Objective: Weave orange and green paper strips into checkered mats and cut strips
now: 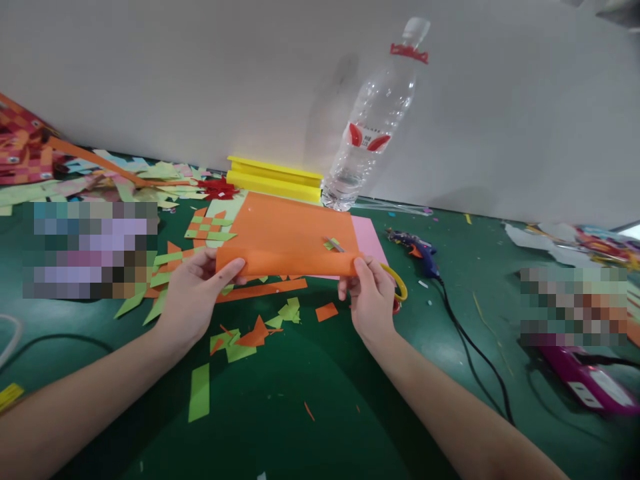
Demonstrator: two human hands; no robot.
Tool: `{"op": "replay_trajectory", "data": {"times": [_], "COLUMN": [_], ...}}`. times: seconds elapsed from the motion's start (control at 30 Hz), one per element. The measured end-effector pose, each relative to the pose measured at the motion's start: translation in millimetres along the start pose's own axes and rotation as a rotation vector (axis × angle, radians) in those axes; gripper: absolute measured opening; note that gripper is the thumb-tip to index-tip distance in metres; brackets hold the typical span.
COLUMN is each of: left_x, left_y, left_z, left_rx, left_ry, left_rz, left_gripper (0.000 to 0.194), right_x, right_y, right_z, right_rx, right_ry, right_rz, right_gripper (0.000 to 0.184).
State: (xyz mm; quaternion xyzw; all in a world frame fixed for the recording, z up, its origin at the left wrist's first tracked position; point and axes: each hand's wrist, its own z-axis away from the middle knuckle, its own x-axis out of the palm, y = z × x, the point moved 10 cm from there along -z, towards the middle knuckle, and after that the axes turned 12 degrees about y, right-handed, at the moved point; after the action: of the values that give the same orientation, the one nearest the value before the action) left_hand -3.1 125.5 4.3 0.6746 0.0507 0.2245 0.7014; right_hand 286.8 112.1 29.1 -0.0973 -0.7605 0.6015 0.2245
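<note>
Between my two hands a strip of orange paper [295,263] is stretched level above the table. My left hand [200,287] pinches its left end between thumb and fingers, and my right hand [369,290] pinches the right end. Behind the strip lies a larger orange sheet [295,220], with a pink sheet [369,237] showing at its right. Scissors [401,283] with a yellow handle lie partly hidden behind my right hand, a blade tip showing above the strip. To the left, a green and orange woven paper piece [207,225] rests near my left hand.
Green and orange scraps [240,340] litter the green table [300,447]. A clear bottle [373,127] stands by the wall beside a yellow folded piece [275,180]. At right are a blue glue gun [417,248] with a black cord and a magenta power strip [585,380].
</note>
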Motion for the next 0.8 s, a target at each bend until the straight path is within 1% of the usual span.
{"op": "replay_trajectory", "data": {"times": [0.1,0.2,0.3,0.37,0.47,0.6,0.73,0.8], "left_x": [2.5,7.2,19.7,31.3,43.2,52.3,55.2,56.5], "left_y": [2,2,4,7,9,2,-7,-10], "left_z": [5,9,19,29,44,59,65,67], "left_rx": [0.039,0.052,0.066,0.088,0.109,0.086,0.018,-0.004], "left_ry": [-0.039,-0.083,-0.19,-0.297,-0.417,-0.546,-0.616,-0.641], "left_rz": [-0.073,-0.13,-0.17,-0.193,-0.2,-0.288,-0.348,-0.385], "left_gripper": [0.03,0.029,0.025,0.021,0.02,0.022,0.017,0.017], "right_x": [4,13,22,27,37,50,62,64], "right_y": [-3,-1,3,7,10,3,-2,-2], "right_z": [1,7,14,21,35,51,64,64], "right_rx": [0.003,0.014,0.031,0.047,0.054,0.016,-0.002,-0.012], "right_ry": [-0.026,-0.123,-0.217,-0.289,-0.425,-0.572,-0.707,-0.719], "right_rz": [-0.039,-0.039,-0.001,0.048,0.12,0.16,0.233,0.285], "right_gripper": [0.029,0.024,0.018,0.019,0.021,0.016,0.011,0.019]}}
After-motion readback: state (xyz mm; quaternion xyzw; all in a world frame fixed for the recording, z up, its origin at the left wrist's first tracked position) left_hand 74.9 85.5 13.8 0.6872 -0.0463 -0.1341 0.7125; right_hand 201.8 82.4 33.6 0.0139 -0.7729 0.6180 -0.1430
